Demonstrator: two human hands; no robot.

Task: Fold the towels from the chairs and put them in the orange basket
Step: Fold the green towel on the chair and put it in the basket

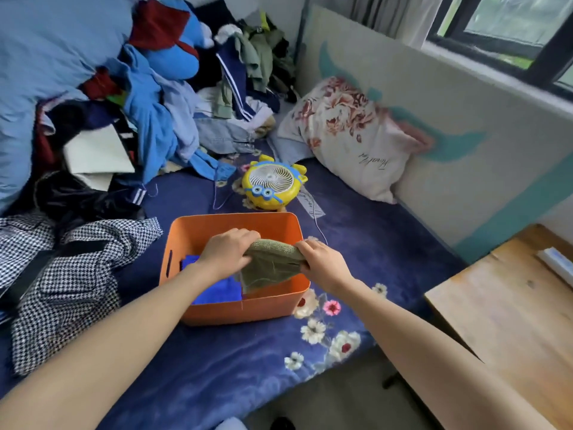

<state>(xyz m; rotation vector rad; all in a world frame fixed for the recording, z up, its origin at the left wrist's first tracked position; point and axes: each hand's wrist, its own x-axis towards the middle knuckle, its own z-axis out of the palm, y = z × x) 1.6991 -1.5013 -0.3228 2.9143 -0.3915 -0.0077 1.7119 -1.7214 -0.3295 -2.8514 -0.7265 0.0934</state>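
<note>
The bed (217, 367) carries a dark blue blanket with a floral print. At the far left, a houndstooth garment (62, 274) lies below a pile of clothes (148, 103). The orange basket (229, 311) rests on the blanket near the bed's front edge. A folded blue towel (220, 290) lies flat inside it. The left hand (226, 252) grips the left edge of the green towel (273, 265), fingers curled over it. The towel hangs partly inside the basket, over its right half. The right hand (325, 268) pinches the right edge. Behind the basket lies a yellow fan (269, 181). A floral pillow (350, 135) leans on the wall (465, 150) under the window (511, 26). A wooden counter (511, 321) stands at right.
</note>
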